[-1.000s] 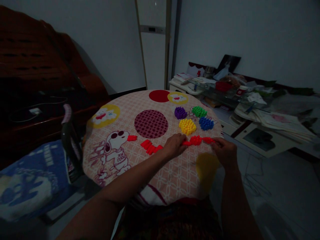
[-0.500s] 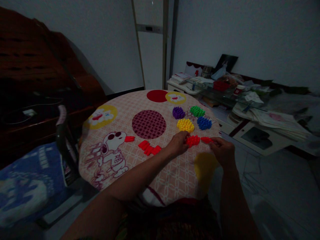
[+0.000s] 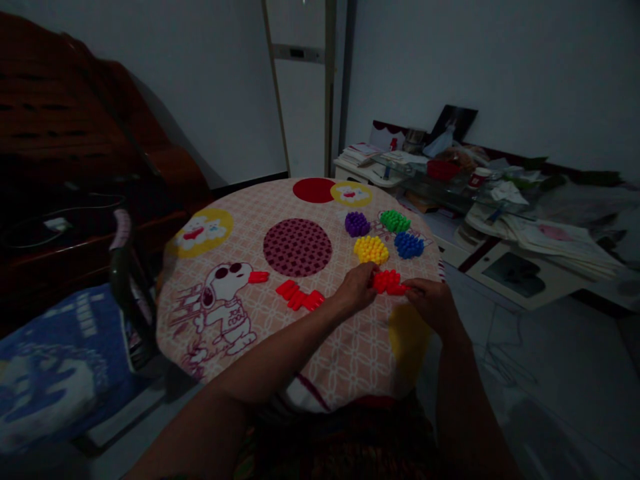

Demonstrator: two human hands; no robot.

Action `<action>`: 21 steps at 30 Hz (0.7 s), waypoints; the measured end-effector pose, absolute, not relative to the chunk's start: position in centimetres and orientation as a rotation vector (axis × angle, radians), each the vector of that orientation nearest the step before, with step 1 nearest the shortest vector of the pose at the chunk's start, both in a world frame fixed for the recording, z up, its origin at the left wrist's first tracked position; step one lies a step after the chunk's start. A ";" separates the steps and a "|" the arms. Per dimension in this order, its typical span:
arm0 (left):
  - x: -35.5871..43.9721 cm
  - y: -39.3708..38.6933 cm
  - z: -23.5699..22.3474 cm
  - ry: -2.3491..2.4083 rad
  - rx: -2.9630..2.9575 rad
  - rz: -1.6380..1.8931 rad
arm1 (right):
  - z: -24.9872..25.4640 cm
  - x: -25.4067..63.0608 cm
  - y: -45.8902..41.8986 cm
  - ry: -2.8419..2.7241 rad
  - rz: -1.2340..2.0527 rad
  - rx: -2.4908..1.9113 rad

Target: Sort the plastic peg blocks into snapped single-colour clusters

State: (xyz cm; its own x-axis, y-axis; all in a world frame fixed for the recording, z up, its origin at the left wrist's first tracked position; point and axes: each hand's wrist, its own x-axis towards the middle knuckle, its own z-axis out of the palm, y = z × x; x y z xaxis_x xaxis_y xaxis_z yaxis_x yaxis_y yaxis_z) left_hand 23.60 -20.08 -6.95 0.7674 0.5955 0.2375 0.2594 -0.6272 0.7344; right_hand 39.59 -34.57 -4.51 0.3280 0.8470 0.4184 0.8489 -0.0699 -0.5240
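On the round table, a bunch of red knobby plastic pieces [image 3: 387,283] lies between my two hands. My left hand [image 3: 356,288] is closed at the bunch's left end, its fingertips partly hidden. My right hand [image 3: 429,301] pinches a slim red piece [image 3: 401,289] against the bunch's right end; whether the two are joined is too small to tell. Farther left lies a loose row of red pieces [image 3: 300,297], partly behind my left forearm, and a small red group [image 3: 259,277]. Beyond my hands sit yellow [image 3: 371,250], blue [image 3: 409,245], purple [image 3: 357,225] and green [image 3: 395,221] bunches.
A patterned cloth [image 3: 240,207] covers the table. To the left are a chair [image 3: 123,267] with a blue cover and a dark wooden bench [image 3: 75,120]. At the right, a low cabinet [image 3: 530,273] carries papers, bags and a cup [image 3: 479,177].
My right hand has moved left, bringing its red piece up to the red bunch. My left hand has closed in on the bunch's left end. The view has shifted slightly.
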 end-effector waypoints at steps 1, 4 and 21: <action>23.6 -20.1 -7.0 0.635 2.248 0.620 | -4.5 39.4 -34.3 -1.498 0.003 -1.898; 23.5 -20.2 -7.1 0.618 2.250 0.645 | -4.5 38.7 -33.8 -1.465 0.024 -1.926; 23.5 -20.1 -7.6 0.575 2.291 0.674 | -7.0 38.4 -33.3 -1.378 -0.054 -2.282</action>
State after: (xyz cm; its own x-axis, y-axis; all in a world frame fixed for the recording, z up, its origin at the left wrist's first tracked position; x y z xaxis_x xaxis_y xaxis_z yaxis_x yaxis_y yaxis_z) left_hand 23.48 -20.13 -7.58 0.7690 0.5612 0.3060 0.2137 -0.6768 0.7045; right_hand 38.35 -33.35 -7.04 0.4950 0.8261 0.2694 0.8448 -0.3850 -0.3717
